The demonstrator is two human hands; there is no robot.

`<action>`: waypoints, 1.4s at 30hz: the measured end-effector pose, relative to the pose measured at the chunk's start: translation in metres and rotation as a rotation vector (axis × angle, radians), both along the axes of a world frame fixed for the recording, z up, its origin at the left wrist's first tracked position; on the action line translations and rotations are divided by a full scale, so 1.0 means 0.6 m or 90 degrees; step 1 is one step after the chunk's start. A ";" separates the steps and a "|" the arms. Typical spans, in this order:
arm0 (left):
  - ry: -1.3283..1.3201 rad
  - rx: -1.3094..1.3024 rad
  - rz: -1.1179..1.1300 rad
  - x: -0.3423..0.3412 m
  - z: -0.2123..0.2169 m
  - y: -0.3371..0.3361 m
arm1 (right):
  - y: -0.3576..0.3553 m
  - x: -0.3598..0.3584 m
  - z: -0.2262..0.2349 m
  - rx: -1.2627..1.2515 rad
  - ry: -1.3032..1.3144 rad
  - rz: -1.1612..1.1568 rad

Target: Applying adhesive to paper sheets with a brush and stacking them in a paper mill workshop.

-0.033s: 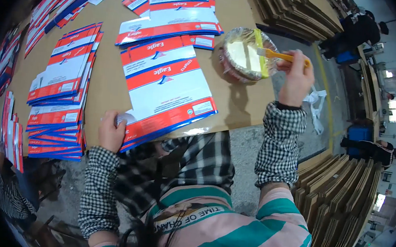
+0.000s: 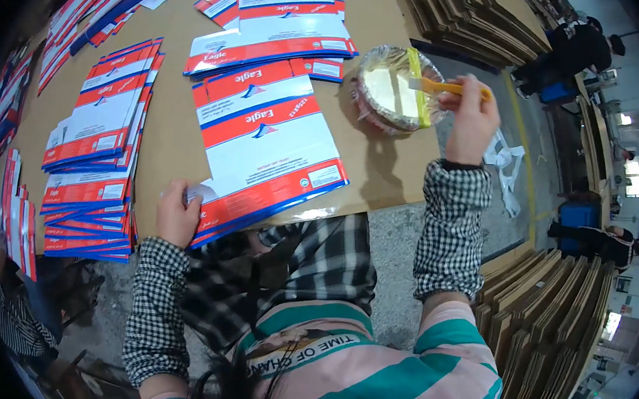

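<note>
My right hand (image 2: pixel 471 129) is closed around a brush with an orange-yellow handle (image 2: pixel 451 88). The brush is over the rim of a round bowl (image 2: pixel 367 106) lined with crinkled clear plastic. Pale, creamy paste (image 2: pixel 377 86) fills the bowl, and a yellow strip (image 2: pixel 421 102) runs across its right side. At the table's front edge, my left hand (image 2: pixel 177 216) pinches the left side of a flat printed carton (image 2: pixel 271 146). This red, white and blue carton lies on top of a fanned stack. The fingertips of the left hand are partly hidden.
More flat cartons (image 2: pixel 106 120) lie in overlapping piles to the left and at the back of the brown table (image 2: pixel 382 176). Stacked cardboard sheets (image 2: pixel 472 23) stand at the back right, and others (image 2: pixel 545 310) at the lower right. Other people are farther off.
My right hand and the brush have shifted slightly to the left over the bowl. My left hand has barely moved.
</note>
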State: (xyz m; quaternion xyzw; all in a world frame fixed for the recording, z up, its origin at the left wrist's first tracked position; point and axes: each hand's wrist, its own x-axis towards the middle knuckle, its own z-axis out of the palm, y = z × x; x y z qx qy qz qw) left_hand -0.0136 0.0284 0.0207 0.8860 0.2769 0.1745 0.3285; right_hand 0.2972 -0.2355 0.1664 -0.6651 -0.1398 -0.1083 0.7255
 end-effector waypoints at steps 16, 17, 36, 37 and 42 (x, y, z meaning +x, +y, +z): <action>0.003 -0.101 0.043 0.005 -0.008 -0.007 | 0.075 0.086 -0.085 -0.280 0.139 0.147; 0.007 -0.102 0.039 0.004 -0.006 -0.008 | 0.072 0.083 -0.079 -0.251 0.147 0.143; -0.007 -0.132 0.002 0.008 -0.020 0.008 | 0.047 0.047 -0.074 -0.213 0.030 0.152; 0.000 -0.133 -0.009 0.006 -0.025 0.015 | 0.049 0.039 -0.072 -0.216 0.031 0.155; 0.005 -0.118 -0.049 0.008 -0.011 0.035 | 0.054 0.018 -0.068 -0.268 -0.014 0.226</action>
